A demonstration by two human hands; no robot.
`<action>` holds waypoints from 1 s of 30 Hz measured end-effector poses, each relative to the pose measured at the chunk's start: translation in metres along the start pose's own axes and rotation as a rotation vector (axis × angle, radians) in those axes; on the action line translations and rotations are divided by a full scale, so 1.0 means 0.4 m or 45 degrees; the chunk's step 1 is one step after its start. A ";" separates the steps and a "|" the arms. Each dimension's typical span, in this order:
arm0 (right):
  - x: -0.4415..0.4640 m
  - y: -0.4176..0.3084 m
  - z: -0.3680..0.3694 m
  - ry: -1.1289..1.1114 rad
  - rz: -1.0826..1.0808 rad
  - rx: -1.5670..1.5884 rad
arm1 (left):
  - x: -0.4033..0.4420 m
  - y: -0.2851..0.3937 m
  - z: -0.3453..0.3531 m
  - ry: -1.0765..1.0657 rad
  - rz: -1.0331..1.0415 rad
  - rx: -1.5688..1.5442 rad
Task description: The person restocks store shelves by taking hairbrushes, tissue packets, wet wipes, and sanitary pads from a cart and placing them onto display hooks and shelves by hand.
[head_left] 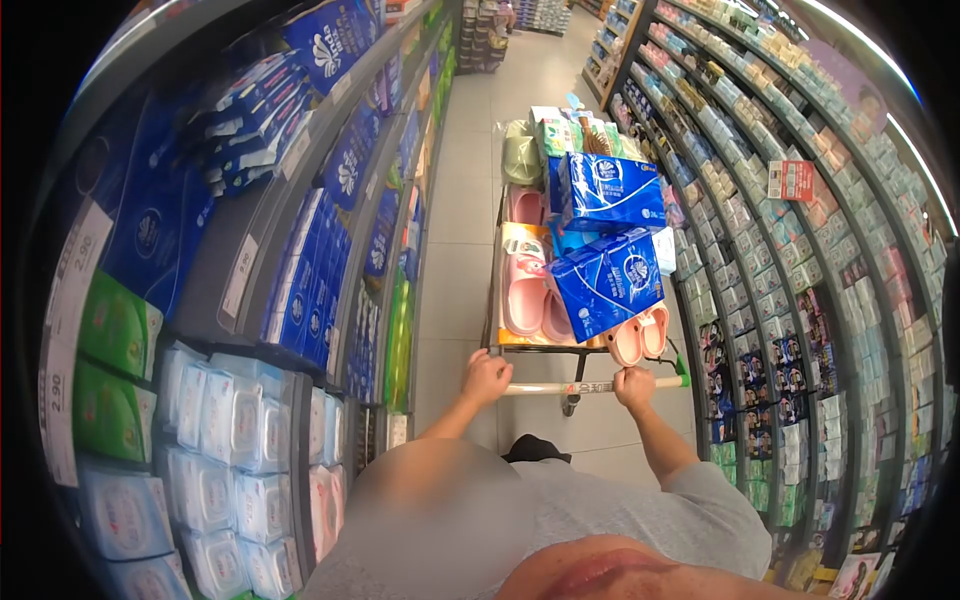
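Observation:
A shopping cart stands before me, with its pale handle (555, 388) running crosswise. My left hand (487, 377) is closed around the handle's left end. Near the green right end, my right hand (633, 386) wraps the same bar. Two blue tissue packs, one farther back (610, 192) and one tilted nearer me (612, 287), lie on the cart's load. Pink clogs (525, 290) sit at the left of the cart, and peach clogs (638, 337) rest at its near right corner. A brown brush (594, 138) and a pale green bundle (521, 155) are at the far end.
Shelves close in on both sides of the aisle. On the left are wet wipe packs (228, 417), green packs (112, 335) and blue tissue packs (312, 270). Small packaged goods (770, 290) fill the right racks. Tiled floor (462, 190) runs ahead toward another display (484, 35).

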State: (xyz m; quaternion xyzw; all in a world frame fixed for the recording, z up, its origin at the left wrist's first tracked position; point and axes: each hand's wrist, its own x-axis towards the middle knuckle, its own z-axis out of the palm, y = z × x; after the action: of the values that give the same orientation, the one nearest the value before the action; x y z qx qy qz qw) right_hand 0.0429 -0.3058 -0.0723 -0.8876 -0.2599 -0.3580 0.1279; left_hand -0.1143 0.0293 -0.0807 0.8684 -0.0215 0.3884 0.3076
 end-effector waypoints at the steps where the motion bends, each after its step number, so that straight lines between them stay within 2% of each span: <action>1: 0.003 0.002 0.002 -0.039 -0.005 0.013 | 0.000 -0.002 0.000 -0.014 0.001 0.008; 5: 0.003 0.022 0.002 -0.133 -0.010 0.009 | -0.015 0.018 0.008 0.042 0.000 -0.022; 17: 0.010 0.039 0.011 -0.141 -0.102 0.143 | -0.054 0.030 0.028 0.034 -0.010 0.077; 23: 0.016 0.031 0.004 -0.037 -0.210 0.323 | -0.051 0.034 0.005 0.007 -0.073 0.159; 24: 0.022 0.023 -0.012 -0.022 -0.223 0.367 | -0.052 0.025 0.009 0.101 0.029 0.174; 28: 0.060 -0.007 -0.057 -0.129 -0.204 0.451 | -0.020 0.045 -0.043 0.008 -0.042 0.165; 30: 0.067 -0.002 -0.086 -0.362 -0.175 0.530 | -0.020 0.070 -0.054 0.029 -0.087 0.141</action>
State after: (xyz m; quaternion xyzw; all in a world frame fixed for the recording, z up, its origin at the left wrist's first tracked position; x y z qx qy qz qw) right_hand 0.0393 -0.3095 -0.0289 -0.8639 -0.4030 -0.1763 0.2453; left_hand -0.1422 0.0169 -0.0608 0.8798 0.0332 0.3880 0.2726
